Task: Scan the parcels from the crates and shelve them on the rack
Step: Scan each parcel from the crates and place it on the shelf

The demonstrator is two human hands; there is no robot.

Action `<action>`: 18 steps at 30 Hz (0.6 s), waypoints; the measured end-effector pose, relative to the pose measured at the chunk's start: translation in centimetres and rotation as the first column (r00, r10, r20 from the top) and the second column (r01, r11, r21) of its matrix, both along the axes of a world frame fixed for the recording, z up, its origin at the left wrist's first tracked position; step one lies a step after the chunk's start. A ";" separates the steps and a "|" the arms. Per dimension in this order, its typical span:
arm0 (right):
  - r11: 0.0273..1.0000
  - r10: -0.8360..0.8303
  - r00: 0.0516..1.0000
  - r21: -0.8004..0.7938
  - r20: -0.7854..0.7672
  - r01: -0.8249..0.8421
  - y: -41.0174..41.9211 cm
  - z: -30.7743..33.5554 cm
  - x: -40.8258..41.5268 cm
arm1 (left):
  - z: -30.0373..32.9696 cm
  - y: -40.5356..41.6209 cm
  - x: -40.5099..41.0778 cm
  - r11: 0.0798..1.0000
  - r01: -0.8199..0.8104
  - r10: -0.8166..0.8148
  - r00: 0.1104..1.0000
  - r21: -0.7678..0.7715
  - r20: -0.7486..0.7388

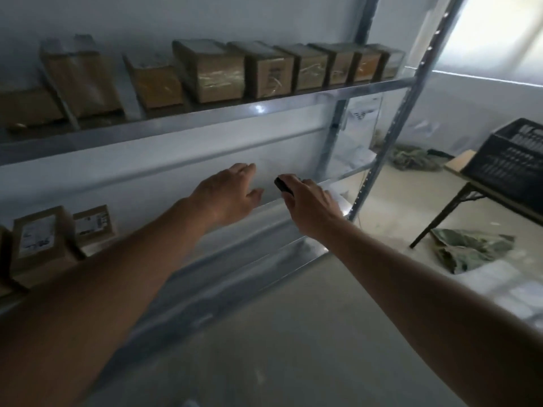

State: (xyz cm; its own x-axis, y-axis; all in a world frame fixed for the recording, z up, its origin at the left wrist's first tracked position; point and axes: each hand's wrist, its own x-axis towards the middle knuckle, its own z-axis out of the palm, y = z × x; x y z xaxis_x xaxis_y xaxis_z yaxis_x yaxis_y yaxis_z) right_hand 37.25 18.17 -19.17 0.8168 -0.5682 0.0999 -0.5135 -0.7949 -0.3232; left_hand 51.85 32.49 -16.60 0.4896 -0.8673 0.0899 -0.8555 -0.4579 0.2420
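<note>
Single head-worn wide-angle view, tilted, looking forward and down along both outstretched arms, close to the metal rack point(205, 113) ahead and left, floor below, table point(458, 171) with crate point(511, 165) at right edge

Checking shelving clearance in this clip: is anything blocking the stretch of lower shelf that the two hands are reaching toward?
Nothing visible does. The left hand is open and the right hand grips a dark scanner over a bare stretch of the lower shelf. The nearest parcels stand far off at the left.
</note>
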 end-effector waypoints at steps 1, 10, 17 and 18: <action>1.000 -0.016 1.000 -0.016 0.013 0.016 -1.0 0.6 -2.0 | 0.6 -1.4 -1.5 1.000 0.019 -0.019 1.000 -0.012 0.008; 0.973 -0.208 0.970 -0.074 0.124 0.219 -10.3 5.0 -16.6 | 4.7 -16.3 -12.6 0.967 0.250 -0.245 0.965 -0.052 0.093; 0.899 -0.401 0.903 -0.122 0.152 0.420 -19.6 6.5 -24.4 | 6.1 -29.9 -18.7 0.884 0.462 -0.448 0.880 -0.064 0.158; 0.886 -0.426 0.891 -0.130 0.154 0.446 -21.1 6.6 -25.2 | 6.3 -32.0 -19.4 0.869 0.491 -0.475 0.864 -0.064 0.169</action>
